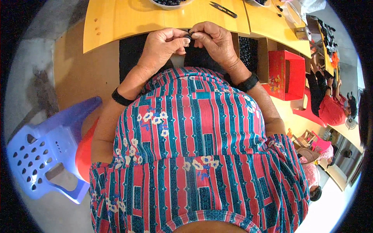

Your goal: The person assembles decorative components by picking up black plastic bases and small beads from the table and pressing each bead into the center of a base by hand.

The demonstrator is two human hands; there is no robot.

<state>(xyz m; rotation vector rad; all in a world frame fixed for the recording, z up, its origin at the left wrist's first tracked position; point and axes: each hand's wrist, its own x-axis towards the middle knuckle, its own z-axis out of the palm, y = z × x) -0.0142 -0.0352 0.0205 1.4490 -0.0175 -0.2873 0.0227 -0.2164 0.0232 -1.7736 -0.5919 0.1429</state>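
Observation:
Close together at the near edge of the yellow table (128,19), my two hands pinch one small black piece (189,35), mostly covered by the fingertips. My left hand (165,44) grips it between thumb and forefinger from the left. From the right, the thumb and forefinger of my right hand (216,42) close on the same piece. Its exact kind is too small to make out. Beyond my hands, a bowl (167,6) of small black pieces stands on the table. Black thread snips (224,9) lie to its right.
Below the table edge at right, an open box (248,52) holds many small black pieces, beside a red box (286,75). A blue plastic chair (50,151) stands at left. Several people sit farther right, one in a red top (332,106). A tin (303,33) stands on the table.

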